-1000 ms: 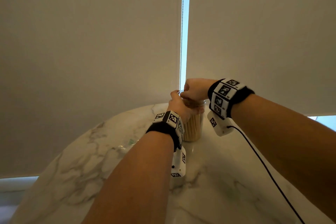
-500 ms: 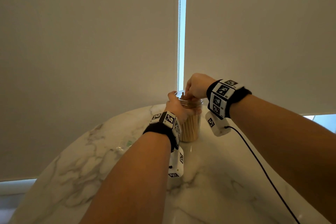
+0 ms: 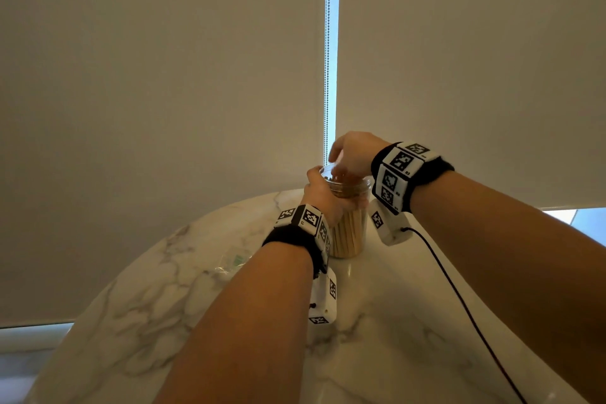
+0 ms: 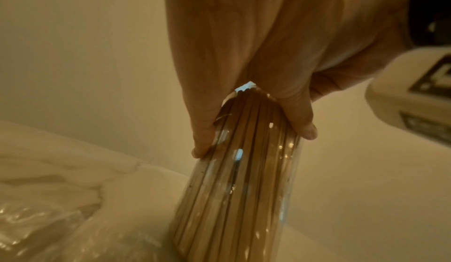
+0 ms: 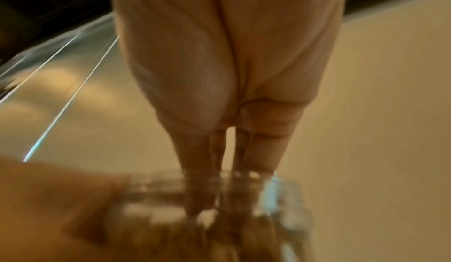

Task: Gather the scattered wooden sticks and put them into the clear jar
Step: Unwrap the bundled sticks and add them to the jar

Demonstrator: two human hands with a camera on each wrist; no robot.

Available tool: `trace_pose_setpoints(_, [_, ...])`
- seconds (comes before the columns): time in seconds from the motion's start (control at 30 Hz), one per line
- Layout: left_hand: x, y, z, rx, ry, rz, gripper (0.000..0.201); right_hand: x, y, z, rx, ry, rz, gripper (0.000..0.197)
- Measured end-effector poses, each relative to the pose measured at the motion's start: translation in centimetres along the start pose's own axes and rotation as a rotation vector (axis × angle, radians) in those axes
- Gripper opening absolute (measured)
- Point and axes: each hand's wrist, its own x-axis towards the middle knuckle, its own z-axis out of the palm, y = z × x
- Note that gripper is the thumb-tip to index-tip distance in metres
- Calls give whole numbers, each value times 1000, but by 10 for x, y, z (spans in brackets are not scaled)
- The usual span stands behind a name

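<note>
The clear jar (image 3: 348,233) stands upright on the marble table (image 3: 170,298), packed with upright wooden sticks (image 4: 234,198). My left hand (image 3: 323,198) grips the jar just under its rim, thumb and fingers (image 4: 299,119) wrapped round the glass (image 4: 244,169). Directly over the mouth is my right hand (image 3: 351,156), its fingers (image 5: 258,150) pointing straight down into the opening. That view is blurred where they enter the jar (image 5: 202,204), and no stick shows pinched between them.
A crumpled clear plastic wrapper (image 3: 234,261) lies on the table left of the jar, also close by in the left wrist view (image 4: 36,227). Roller blinds (image 3: 164,75) hang behind the table's far edge. A black cable (image 3: 459,298) trails from my right wrist.
My right hand has lifted a little off the jar mouth, so more of the rim shows. The left hand has kept its grip and the jar has not moved.
</note>
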Motion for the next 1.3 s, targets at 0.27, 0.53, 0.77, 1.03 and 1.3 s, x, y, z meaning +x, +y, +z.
trace_pose_setpoints(0.27, [-2, 0, -1, -25, -13, -9, 122, -4, 6, -12, -50, -112, -47, 21])
trace_pose_setpoints(0.53, [-4, 1, 1, -31, 3, -21, 123, -8, 5, 0, -309, -5, -165, 18])
trace_pose_setpoints(0.77, [-4, -1, 2, -47, -11, -22, 128, -6, 0, 1, -387, -52, -160, 19])
trace_pose_setpoints(1.03, [-14, 5, 3, -46, 41, 17, 123, -8, 0, 3, -321, 18, -92, 18])
trace_pose_setpoints(1.3, [-39, 19, -4, 23, 16, -88, 134, -41, 16, -11, -75, -125, -135, 28])
